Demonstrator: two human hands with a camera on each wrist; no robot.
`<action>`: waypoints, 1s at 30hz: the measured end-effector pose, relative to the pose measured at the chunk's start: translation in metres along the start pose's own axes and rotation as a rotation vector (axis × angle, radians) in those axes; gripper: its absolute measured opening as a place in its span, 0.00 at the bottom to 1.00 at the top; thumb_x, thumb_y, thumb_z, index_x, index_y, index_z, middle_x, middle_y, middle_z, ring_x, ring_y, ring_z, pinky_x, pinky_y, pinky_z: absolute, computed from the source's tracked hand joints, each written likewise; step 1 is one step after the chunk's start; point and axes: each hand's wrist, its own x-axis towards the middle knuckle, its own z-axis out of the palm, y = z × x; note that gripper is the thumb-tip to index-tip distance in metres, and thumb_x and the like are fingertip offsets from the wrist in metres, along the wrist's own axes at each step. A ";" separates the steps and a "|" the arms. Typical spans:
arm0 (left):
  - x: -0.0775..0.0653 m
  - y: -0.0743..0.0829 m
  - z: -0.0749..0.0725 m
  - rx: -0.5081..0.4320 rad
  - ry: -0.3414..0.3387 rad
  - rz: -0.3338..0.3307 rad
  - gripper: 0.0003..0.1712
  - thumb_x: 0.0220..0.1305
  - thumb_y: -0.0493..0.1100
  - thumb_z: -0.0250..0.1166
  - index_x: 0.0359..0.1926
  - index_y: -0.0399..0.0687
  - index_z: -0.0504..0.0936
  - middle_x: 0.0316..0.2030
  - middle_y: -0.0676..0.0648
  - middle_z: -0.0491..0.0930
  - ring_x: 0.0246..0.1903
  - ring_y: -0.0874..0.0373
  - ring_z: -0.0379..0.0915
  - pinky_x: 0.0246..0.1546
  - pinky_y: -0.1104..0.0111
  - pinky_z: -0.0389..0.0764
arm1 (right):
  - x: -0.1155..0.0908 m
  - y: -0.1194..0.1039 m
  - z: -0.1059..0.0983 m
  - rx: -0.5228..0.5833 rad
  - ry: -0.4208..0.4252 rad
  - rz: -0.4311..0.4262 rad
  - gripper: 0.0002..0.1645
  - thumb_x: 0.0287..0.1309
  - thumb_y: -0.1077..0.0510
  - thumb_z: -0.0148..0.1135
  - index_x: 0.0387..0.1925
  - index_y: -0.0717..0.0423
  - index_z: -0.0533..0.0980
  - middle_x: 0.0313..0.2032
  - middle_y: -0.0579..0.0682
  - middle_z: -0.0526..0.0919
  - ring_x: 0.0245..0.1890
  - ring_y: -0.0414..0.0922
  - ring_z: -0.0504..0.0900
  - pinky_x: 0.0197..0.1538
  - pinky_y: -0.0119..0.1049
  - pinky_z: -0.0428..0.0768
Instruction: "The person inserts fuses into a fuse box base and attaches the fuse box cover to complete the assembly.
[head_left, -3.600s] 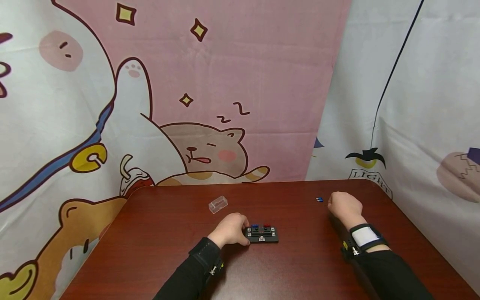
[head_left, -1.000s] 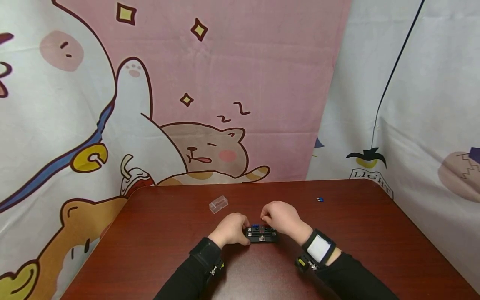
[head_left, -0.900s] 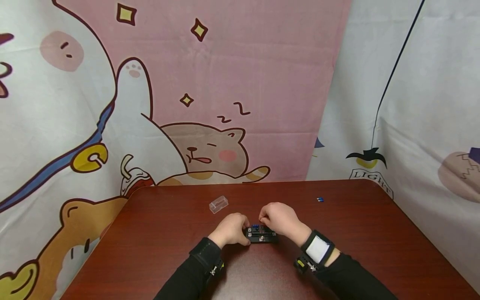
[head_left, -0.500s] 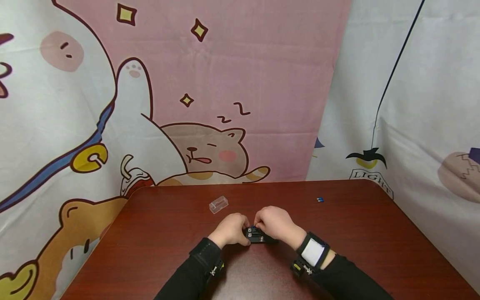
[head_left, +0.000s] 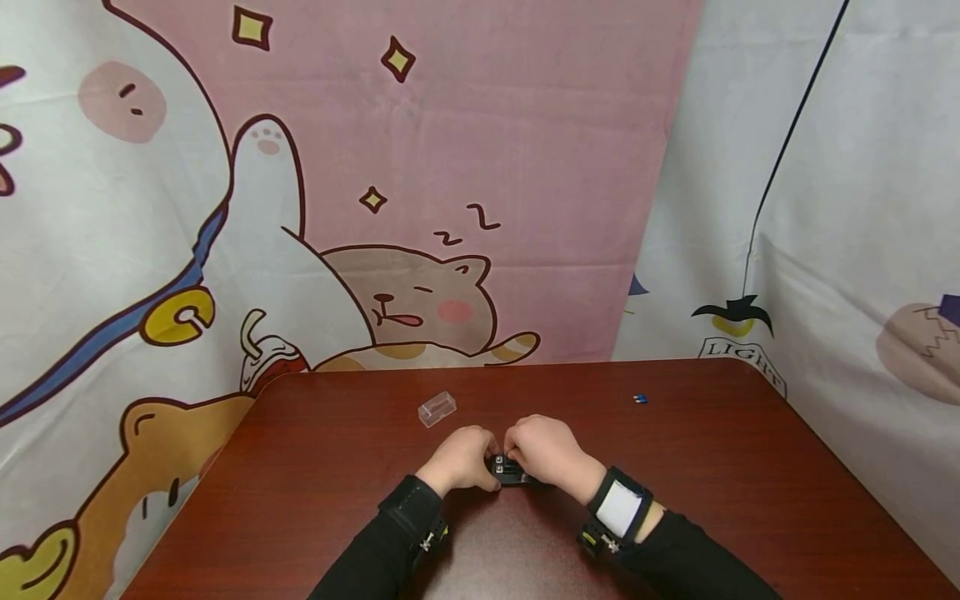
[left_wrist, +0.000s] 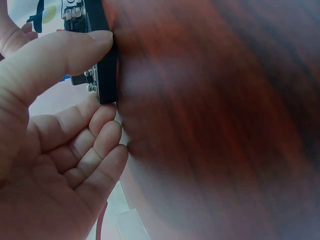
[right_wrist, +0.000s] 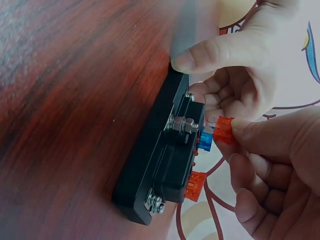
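Note:
A black fuse block (right_wrist: 145, 165) with metal studs lies on the table, partly covered by my hands in the head view. My left hand (head_left: 460, 458) grips its left end, thumb on the near side and fingers on the far side. Over the block, my right hand (head_left: 546, 450) pinches a red blade fuse (right_wrist: 224, 129) between thumb and finger. That fuse is beside a blue blade fuse (right_wrist: 205, 141) seated in the block; whether the held one touches the block I cannot tell. Another red blade fuse (right_wrist: 195, 186) sits towards the block's other end.
A clear plastic cover or box (head_left: 437, 409) lies behind my left hand. Small blue pieces (head_left: 640, 399), probably fuses, lie at the back right of the brown table (head_left: 360, 450). A printed cloth (head_left: 570, 183) hangs behind the table's far edge.
My right hand has come from the table's right side to the fuse block, then shifted left and slightly nearer along it. My left hand has kept its grip on the block.

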 end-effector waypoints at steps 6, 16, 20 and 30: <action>0.000 -0.001 0.001 0.000 0.003 0.003 0.20 0.33 0.45 0.83 0.30 0.49 0.83 0.24 0.56 0.74 0.26 0.63 0.67 0.31 0.69 0.71 | 0.000 -0.002 0.001 0.001 0.006 -0.017 0.04 0.53 0.58 0.74 0.26 0.49 0.84 0.25 0.42 0.81 0.29 0.41 0.80 0.27 0.36 0.76; 0.001 -0.001 0.001 0.002 0.005 0.008 0.20 0.33 0.45 0.83 0.30 0.48 0.84 0.23 0.56 0.74 0.26 0.62 0.66 0.30 0.69 0.71 | 0.000 -0.002 0.004 -0.049 0.015 -0.060 0.05 0.50 0.60 0.75 0.25 0.49 0.84 0.24 0.42 0.80 0.27 0.40 0.78 0.27 0.34 0.76; 0.001 -0.001 0.001 -0.004 0.006 0.005 0.19 0.33 0.44 0.83 0.29 0.49 0.83 0.23 0.56 0.73 0.25 0.62 0.66 0.29 0.69 0.70 | 0.000 -0.002 0.006 -0.051 0.013 -0.066 0.05 0.50 0.59 0.75 0.25 0.49 0.84 0.23 0.41 0.80 0.26 0.39 0.77 0.26 0.33 0.75; 0.000 0.000 0.001 -0.013 0.007 0.005 0.20 0.34 0.44 0.83 0.30 0.48 0.84 0.23 0.55 0.74 0.25 0.61 0.66 0.28 0.69 0.70 | 0.000 -0.001 0.009 -0.036 0.029 -0.062 0.05 0.50 0.60 0.75 0.26 0.49 0.85 0.24 0.41 0.79 0.27 0.40 0.77 0.26 0.33 0.74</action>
